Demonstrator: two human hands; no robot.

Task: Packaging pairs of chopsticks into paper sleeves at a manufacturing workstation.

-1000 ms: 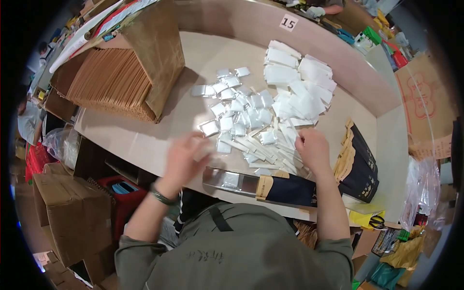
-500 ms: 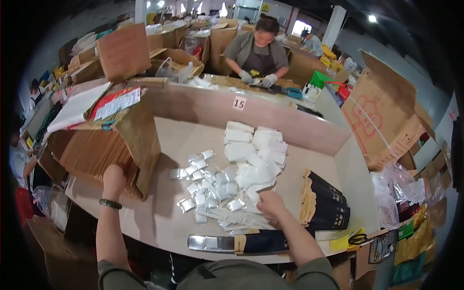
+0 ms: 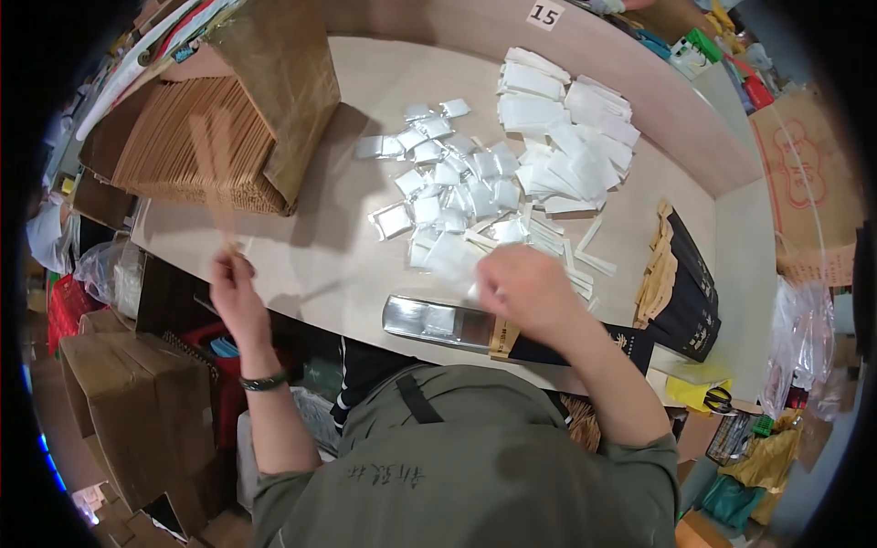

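My left hand [image 3: 236,279] is closed around one end of a pair of thin wooden chopsticks [image 3: 216,173], blurred by motion and pointing up in front of the carton [image 3: 311,100]. That carton lies open on its side, packed with brown wooden sticks [image 3: 196,137]. Over the worktable, my right hand [image 3: 525,285] has curled fingers on a blurred white packet [image 3: 450,259]. Beneath it lies a long dark sleeve [image 3: 585,350] with a shiny silvery piece [image 3: 434,321] at its left end. Small clear-wrapped white packets [image 3: 438,173] are heaped beyond.
White paper packets [image 3: 585,155] are piled at the far right, with narrow white strips [image 3: 575,265] nearer. A fanned stack of dark sleeves [image 3: 685,283] and black-handled scissors [image 3: 718,398] lie on the right. A partition [image 3: 630,68] borders the table; another carton [image 3: 137,411] stands low left.
My left hand has come out of the carton toward me with the chopsticks. My right hand has lifted from the white strips with a packet. The view has tilted down.
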